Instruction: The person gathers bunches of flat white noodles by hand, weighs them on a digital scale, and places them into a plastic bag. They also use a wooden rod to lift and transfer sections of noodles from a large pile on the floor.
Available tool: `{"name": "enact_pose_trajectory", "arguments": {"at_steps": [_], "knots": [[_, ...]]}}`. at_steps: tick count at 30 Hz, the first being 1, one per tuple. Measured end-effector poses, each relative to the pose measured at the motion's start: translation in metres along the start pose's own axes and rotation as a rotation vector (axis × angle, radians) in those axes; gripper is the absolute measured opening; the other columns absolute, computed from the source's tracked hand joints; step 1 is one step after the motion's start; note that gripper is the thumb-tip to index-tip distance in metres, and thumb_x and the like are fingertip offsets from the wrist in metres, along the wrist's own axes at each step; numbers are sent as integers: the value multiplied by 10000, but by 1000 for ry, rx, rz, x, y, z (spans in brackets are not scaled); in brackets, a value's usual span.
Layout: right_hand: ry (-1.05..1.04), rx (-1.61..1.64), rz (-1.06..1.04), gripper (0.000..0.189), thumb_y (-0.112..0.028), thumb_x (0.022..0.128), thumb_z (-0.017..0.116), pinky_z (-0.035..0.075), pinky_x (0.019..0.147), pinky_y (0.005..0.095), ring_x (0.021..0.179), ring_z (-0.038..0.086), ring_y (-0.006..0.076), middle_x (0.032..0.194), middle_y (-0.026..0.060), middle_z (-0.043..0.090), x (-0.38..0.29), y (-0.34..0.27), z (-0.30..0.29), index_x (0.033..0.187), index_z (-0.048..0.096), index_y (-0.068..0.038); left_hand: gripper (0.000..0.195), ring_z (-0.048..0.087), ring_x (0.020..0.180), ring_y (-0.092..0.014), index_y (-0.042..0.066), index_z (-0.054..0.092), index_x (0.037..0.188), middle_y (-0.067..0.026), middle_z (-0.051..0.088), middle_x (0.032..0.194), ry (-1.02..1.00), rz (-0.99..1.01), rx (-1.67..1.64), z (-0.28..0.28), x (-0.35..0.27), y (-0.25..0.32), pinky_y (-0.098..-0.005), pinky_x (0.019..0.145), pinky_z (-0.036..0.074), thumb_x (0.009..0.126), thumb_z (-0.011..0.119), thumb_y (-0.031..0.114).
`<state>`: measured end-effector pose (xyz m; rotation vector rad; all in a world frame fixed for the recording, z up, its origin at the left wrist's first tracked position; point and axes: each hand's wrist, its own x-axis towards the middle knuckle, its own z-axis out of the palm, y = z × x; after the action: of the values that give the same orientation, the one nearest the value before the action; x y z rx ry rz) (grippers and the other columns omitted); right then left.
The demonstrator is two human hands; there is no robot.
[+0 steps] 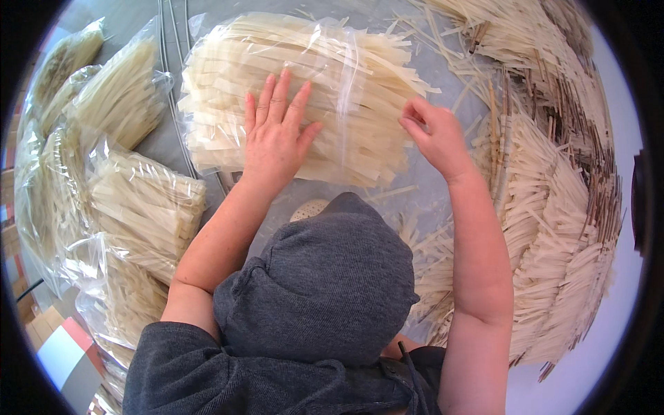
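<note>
A clear plastic bag filled with flat, pale dried noodle strips (223,67) lies across the floor in front of me. My left hand (277,116) rests on top of the bag, palm down with fingers spread. My right hand (433,129) is at the bag's right end, beside the strips that stick out there, with its fingers curled and thumb near the fingertips. Whether something thin is pinched between them cannot be told. A whitish band of gathered plastic (347,98) crosses the bag right of its middle.
Several filled plastic bags (150,197) are heaped at left, near thin rods or cables (174,88). Pale strips hanging on thin sticks (550,207) are piled at right. Loose strips (441,46) lie on the grey floor. A perforated shoe (308,209) shows beyond my knee.
</note>
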<state>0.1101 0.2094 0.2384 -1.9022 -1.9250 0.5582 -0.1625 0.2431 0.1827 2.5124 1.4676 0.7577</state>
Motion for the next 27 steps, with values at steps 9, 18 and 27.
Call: {"name": "enact_pose_trajectory", "arguments": {"at_steps": [9,18,27], "knots": [[247,316,481,108,-89,882,664,479,721,259,753,600,96,782,36,660,-161,99,16,863,602,-3,610,240,1436,-312,156,428,1436,-100,293,1546,-41,-14,8,-6,1,1,-511,1165,147,892,628,347],[191,963,1115,102,-96,871,649,467,741,291,780,599,152,860,37,663,-399,103,191,942,640,-23,390,375,1373,-300,98,603,1261,-110,492,1416,173,22,-371,-60,5,-5,-444,1138,258,874,651,94],[-154,343,947,321,-241,835,649,482,779,399,859,649,334,957,200,670,-302,93,160,1060,657,-13,319,463,1294,-217,-3,579,1230,-141,538,1347,564,-280,-1105,-87,-4,-7,-345,1105,326,916,530,-34]]}}
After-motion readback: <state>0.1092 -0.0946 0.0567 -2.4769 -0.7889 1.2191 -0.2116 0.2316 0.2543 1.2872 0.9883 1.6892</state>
